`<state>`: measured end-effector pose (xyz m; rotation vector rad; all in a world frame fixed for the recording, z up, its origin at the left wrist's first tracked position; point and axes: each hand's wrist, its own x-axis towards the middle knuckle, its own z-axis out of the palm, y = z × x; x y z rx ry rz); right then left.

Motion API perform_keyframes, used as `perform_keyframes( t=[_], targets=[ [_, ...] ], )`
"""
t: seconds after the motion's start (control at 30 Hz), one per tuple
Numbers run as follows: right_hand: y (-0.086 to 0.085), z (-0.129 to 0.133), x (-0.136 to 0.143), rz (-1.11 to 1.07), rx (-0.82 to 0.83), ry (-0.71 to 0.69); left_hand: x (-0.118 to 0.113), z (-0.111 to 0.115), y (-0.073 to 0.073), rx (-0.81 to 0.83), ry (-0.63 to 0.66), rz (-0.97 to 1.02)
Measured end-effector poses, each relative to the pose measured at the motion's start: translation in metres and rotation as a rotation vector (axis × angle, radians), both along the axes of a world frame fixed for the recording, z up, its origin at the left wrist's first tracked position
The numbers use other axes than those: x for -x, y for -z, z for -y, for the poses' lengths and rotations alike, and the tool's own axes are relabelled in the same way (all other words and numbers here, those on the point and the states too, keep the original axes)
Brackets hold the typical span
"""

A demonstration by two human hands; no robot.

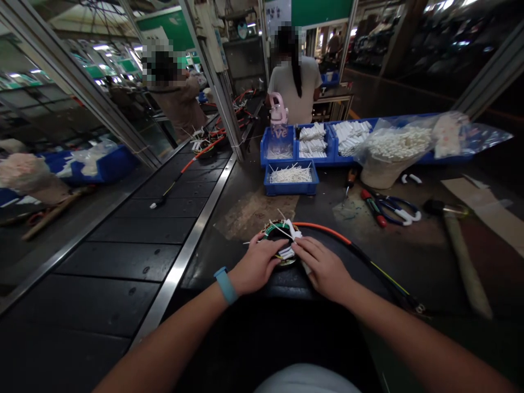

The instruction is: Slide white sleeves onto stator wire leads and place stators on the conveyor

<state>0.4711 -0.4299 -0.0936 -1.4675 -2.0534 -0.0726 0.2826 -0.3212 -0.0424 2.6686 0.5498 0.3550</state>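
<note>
A ring-shaped wound part (280, 227) with green and copper colours lies near the bench's front edge, with white sleeves and thin white strips on it. My left hand (257, 266), wearing a light blue wristband, grips its left side with curved fingers and thumb. On the right side, my right hand (325, 267) has its fingers pressed together at the white sleeves (293, 229). An orange-red cable (323, 227) runs from the ring to the right, turning into a black sleeve and a yellow-green wire that end in metal lugs. My palms hide part of the ring.
Left is a conveyor (123, 262) carrying another wired part (204, 147). Blue bins (290, 188) of white pieces and a bottle (279, 128) stand behind. Cutters (397, 210), a screwdriver (351, 180) and a mallet (466, 262) lie right. Two people stand beyond.
</note>
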Motion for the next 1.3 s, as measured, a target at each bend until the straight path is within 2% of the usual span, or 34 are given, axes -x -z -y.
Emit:
perform_keyframes(
  t=[0.07, 0.13, 0.2, 0.27, 0.3, 0.37, 0.47, 0.53, 0.7, 0.9, 1.07, 1.2, 1.3],
  targets=[
    [-0.007, -0.004, -0.019, -0.040, 0.046, -0.016, 0.000, 0.001, 0.004, 0.013, -0.021, 0.052],
    [-0.015, -0.013, -0.053, -0.115, 0.031, 0.082, -0.001, 0.004, 0.009, 0.019, -0.083, 0.109],
    [-0.025, -0.027, -0.102, -0.232, -0.047, 0.319, -0.003, 0.008, 0.012, 0.001, -0.136, 0.154],
    [-0.037, -0.042, -0.156, -0.342, -0.083, 0.697, -0.005, 0.012, 0.012, -0.032, -0.138, 0.153],
    [-0.044, -0.048, -0.181, -0.329, -0.096, 0.885, -0.005, 0.014, 0.012, -0.042, -0.116, 0.133],
    [-0.059, -0.056, -0.224, -0.300, -0.129, 1.031, -0.006, 0.016, 0.010, -0.044, -0.071, 0.093],
    [-0.077, -0.061, -0.261, -0.216, -0.127, 1.112, -0.008, 0.016, 0.012, -0.044, -0.120, 0.121],
    [-0.083, -0.063, -0.271, -0.155, -0.095, 1.118, -0.009, 0.016, 0.013, -0.036, -0.167, 0.153],
    [-0.086, -0.069, -0.281, -0.073, -0.060, 1.092, -0.011, 0.015, 0.010, 0.006, -0.161, 0.163],
    [-0.082, -0.070, -0.297, -0.191, -0.079, 1.060, -0.010, 0.014, 0.009, 0.014, -0.174, 0.159],
    [-0.085, -0.072, -0.300, -0.293, -0.139, 1.005, -0.013, 0.016, 0.010, -0.019, -0.186, 0.148],
    [-0.094, -0.072, -0.282, -0.378, -0.281, 0.910, -0.016, 0.017, 0.010, -0.021, -0.191, 0.149],
    [-0.095, -0.057, -0.240, -0.392, -0.349, 0.788, -0.016, 0.017, 0.012, -0.049, -0.180, 0.150]
  ],
)
